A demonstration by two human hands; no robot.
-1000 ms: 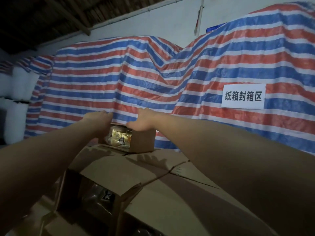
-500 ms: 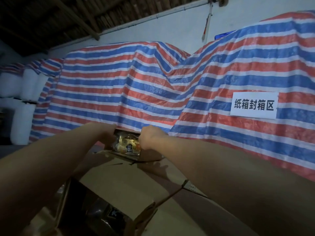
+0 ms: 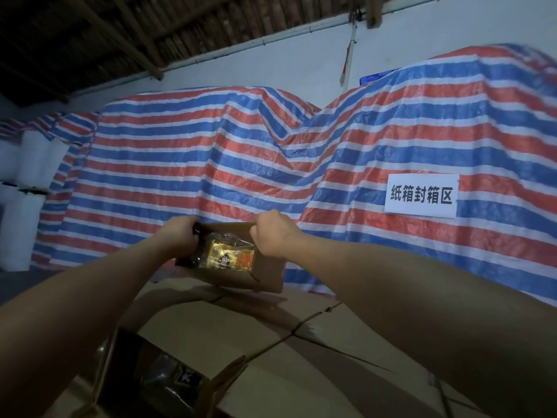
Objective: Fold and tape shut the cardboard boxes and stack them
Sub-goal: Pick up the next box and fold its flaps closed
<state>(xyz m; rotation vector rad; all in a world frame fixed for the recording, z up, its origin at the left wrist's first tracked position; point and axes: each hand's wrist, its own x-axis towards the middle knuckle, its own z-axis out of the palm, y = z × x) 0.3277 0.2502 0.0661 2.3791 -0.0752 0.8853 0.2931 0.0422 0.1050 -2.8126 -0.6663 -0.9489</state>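
Two hands grip a small brown cardboard box (image 3: 265, 271) by its upper edges: left hand (image 3: 180, 236) and right hand (image 3: 271, 235), fingers curled. The open box, tilted toward the camera, shows crinkly gold packets (image 3: 224, 257) and sits atop larger matte cardboard boxes (image 3: 229, 333) before a striped woven tarp (image 3: 211, 152).

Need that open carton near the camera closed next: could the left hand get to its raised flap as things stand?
Probably not right away: the left hand grips the small box together with the right hand. Nothing seems to block the carton's flap once it lets go.
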